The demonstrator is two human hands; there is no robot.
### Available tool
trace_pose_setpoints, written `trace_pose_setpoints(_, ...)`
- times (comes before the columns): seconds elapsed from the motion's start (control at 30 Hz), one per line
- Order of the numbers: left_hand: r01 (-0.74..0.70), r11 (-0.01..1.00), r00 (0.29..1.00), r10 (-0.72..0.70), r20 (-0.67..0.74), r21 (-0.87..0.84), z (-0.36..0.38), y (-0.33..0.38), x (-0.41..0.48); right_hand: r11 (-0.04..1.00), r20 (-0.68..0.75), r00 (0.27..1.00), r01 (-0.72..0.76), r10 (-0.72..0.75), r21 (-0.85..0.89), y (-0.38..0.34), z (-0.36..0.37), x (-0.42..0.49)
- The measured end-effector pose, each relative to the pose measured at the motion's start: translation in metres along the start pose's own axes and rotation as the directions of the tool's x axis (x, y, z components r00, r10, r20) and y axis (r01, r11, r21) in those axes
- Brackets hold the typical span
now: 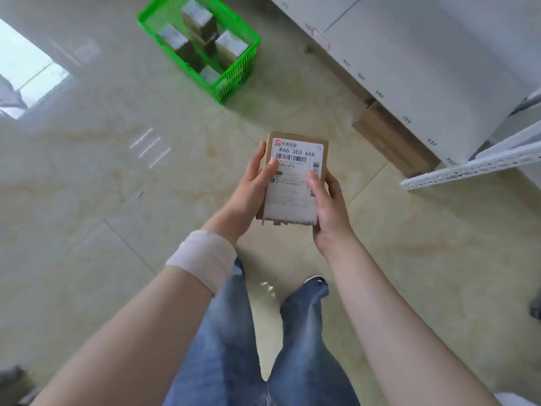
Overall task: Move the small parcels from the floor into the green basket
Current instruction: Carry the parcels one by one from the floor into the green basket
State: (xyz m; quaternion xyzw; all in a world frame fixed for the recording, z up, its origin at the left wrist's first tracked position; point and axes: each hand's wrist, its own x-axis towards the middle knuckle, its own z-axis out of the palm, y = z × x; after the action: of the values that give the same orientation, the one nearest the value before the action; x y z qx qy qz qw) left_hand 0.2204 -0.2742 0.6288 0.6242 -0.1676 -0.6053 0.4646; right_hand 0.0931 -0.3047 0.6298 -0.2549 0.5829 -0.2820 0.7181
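Note:
I hold a small brown cardboard parcel (294, 183) with a white shipping label facing up, well above the tiled floor. My left hand (254, 183) grips its left edge, thumb on the label. My right hand (328, 206) grips its right edge and lower corner. The green plastic basket (243, 65) stands on the floor ahead and to the left, apart from the parcel. Inside it lie several small brown parcels (228, 43) with pale labels.
A white shelving unit (424, 54) with numbered tags runs along the right. A flat brown box (389, 136) lies under its lower edge. A white perforated rail (474, 168) juts out at right. My jeans-clad legs (243, 332) stand below the parcel.

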Motion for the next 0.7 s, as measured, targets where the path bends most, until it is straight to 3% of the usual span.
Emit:
trace_pose_setpoints(0.23, -0.027, 0.998, 0.993, 0.020, -0.117, -0.057, -0.161, 0.052, 0.024, 0.997, 0.112, 0.993, -0.037, 0.045, -0.073, 0.010, 0.169, 0.034)
trace_pose_setpoints(0.53, -0.058, 0.991, 0.979, 0.033, -0.200, -0.118, -0.248, 0.140, 0.104, 0.993, 0.121, 0.993, 0.007, 0.007, -0.118, -0.037, 0.306, 0.104)
trace_pose_setpoints(0.7, -0.089, 0.988, 0.973, 0.059, -0.221, -0.127, -0.302, 0.199, 0.152, 0.990, 0.202, 0.979, 0.025, 0.004, -0.137, -0.074, 0.383, 0.147)
